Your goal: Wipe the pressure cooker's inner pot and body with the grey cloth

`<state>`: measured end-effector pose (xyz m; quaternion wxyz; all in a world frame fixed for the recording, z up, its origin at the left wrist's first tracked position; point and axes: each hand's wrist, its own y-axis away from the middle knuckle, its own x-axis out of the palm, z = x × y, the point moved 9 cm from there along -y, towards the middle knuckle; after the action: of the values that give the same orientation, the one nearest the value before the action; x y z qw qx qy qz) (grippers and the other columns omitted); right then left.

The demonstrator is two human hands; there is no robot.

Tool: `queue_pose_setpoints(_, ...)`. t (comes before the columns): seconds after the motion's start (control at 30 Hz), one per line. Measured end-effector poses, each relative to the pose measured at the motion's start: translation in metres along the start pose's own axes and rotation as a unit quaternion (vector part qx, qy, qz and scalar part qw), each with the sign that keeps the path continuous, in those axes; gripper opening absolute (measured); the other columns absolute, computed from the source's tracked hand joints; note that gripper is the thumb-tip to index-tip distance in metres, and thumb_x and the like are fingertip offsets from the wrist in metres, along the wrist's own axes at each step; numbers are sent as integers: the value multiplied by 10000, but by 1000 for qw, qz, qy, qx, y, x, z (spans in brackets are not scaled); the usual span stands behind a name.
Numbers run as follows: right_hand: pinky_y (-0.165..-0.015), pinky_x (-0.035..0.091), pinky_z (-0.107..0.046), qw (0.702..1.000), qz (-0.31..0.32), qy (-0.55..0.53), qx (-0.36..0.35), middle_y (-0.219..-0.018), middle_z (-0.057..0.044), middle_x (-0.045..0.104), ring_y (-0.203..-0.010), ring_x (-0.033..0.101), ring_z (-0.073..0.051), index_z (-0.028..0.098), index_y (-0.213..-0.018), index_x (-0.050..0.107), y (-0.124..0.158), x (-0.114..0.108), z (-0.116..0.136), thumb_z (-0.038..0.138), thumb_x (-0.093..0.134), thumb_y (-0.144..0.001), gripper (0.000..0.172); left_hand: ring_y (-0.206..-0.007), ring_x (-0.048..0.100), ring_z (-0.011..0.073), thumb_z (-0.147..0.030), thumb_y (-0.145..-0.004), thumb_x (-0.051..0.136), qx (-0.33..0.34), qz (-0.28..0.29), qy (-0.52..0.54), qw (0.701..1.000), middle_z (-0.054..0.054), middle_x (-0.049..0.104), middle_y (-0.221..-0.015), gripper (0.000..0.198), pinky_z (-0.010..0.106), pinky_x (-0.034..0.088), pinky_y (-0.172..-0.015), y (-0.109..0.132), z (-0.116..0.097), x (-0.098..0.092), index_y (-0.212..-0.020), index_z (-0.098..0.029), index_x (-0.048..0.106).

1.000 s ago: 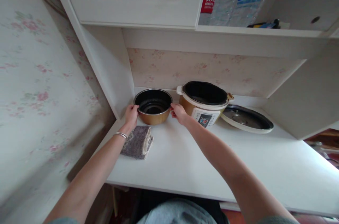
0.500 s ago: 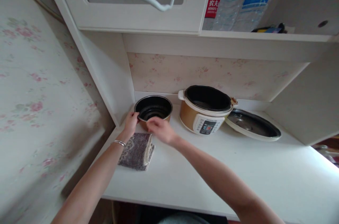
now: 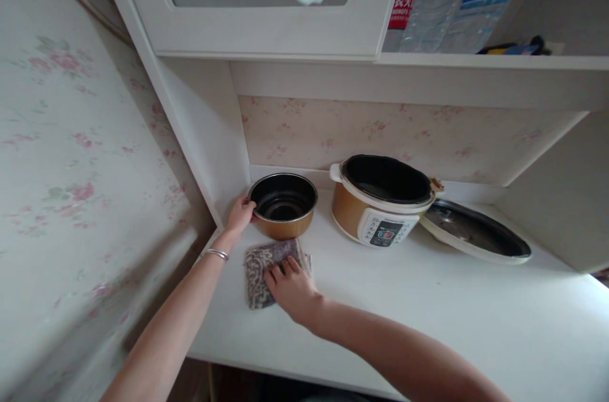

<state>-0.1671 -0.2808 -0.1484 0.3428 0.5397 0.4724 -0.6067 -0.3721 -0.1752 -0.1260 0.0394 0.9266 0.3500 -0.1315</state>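
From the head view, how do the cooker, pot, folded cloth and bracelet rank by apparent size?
1. Cooker
2. Pot and cloth: too close to rank; the right hand partly covers the cloth, which lies nearer the camera.
3. Bracelet

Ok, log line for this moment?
left hand: gripping gold pot rim | right hand: on folded cloth | electric cooker: lid off
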Motion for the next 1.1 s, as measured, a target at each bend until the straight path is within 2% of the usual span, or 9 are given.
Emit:
queue_pose_setpoints(0.1, -974, 388, -488, 1000, 8, -3, 8, -1202, -134, 592, -1102, 517, -276, 169, -1323, 460, 22, -6, -23, 156, 395, -918, 410, -561, 619, 152, -268, -795, 484, 6, 21, -19, 1000, 54, 675, -825, 386, 261, 506, -526, -3, 0, 2, -1157, -197, 598)
queue_pose_setpoints(0.27, -938, 428, -337, 988, 100, -116, -22, -1157, -24, 648, -1089, 551, -200, 277, -1185, 595, 37, -32, -54, 118, 500, -813, 416, -508, 617, 163, -271, -819, 443, 3, 32, -102, 994, 35, 675, -744, 416, 266, 499, -519, -12, 2, 0, -1207, -249, 593)
queue_pose_setpoints(0.37, -963, 417, -299, 978, 86, -171, -86, -1279, 15, 590, -1186, 504, -170, 305, -1252, 567, 32, -89, -63, 60, 466, -765, 554, -492, 605, 160, -259, -804, 461, 6, 32, -125, 992, 30, 672, -708, 406, 255, 484, -510, -17, 0, -4, -1176, -236, 622)
queue_pose_setpoints(0.47, -1090, 304, -383, 981, -7, -164, -107, -1381, 24, 505, -1318, 376, -178, 293, -1312, 529, 16, -157, -81, 20, 388, -782, 613, -549, 617, 168, -244, -789, 482, 17, 35, -110, 993, 43, 691, -758, 395, 246, 471, -504, -18, -5, -6, -1150, -220, 643)
queue_pose_setpoints(0.57, -1133, 174, -504, 985, -80, -132, -78, -1426, 43, 451, -1382, 270, -205, 323, -1328, 508, -13, -193, -104, 65, 352, -872, 547, -583, 620, 184, -272, -765, 552, 14, 32, -62, 997, 67, 706, -785, 347, 247, 459, -488, -16, -6, -5, -1078, -205, 684)
queue_pose_setpoints(0.67, -1143, 95, -521, 986, -64, -125, -85, -1414, 51, 466, -1391, 248, -198, 330, -1277, 547, -53, -178, -118, 122, 358, -935, 442, -556, 616, 187, -328, -763, 578, -10, 20, -29, 999, 65, 704, -781, 335, 261, 460, -467, -15, -1, -4, -1060, -229, 698)
queue_pose_setpoints(0.9, -1129, 164, -396, 980, 35, -149, -127, -1266, -3, 593, -1341, 306, -134, 247, -1032, 665, -133, -85, -127, 133, 406, -917, 305, -515, 611, 184, -367, -811, 519, -43, 2, -19, 999, 66, 678, -792, 463, 306, 494, -444, -19, 12, -2, -1246, -231, 605)
queue_pose_setpoints(1.0, -1072, 282, -391, 978, 83, -174, -75, -1097, 5, 668, -1293, 368, -119, 239, -898, 676, -152, -54, -140, 85, 491, -816, 254, -516, 610, 185, -357, -812, 524, -37, 1, -36, 999, 70, 679, -831, 462, 310, 495, -437, -21, 11, -3, -1253, -243, 603)
queue_pose_setpoints(1.1, -1052, 307, -444, 976, 101, -191, 19, -972, -16, 693, -1277, 404, -168, 220, -796, 678, -162, -34, -161, 28, 537, -685, 263, -529, 614, 188, -376, -814, 528, -37, 1, -44, 998, 81, 684, -875, 478, 314, 500, -445, -21, 11, -4, -1271, -246, 589)
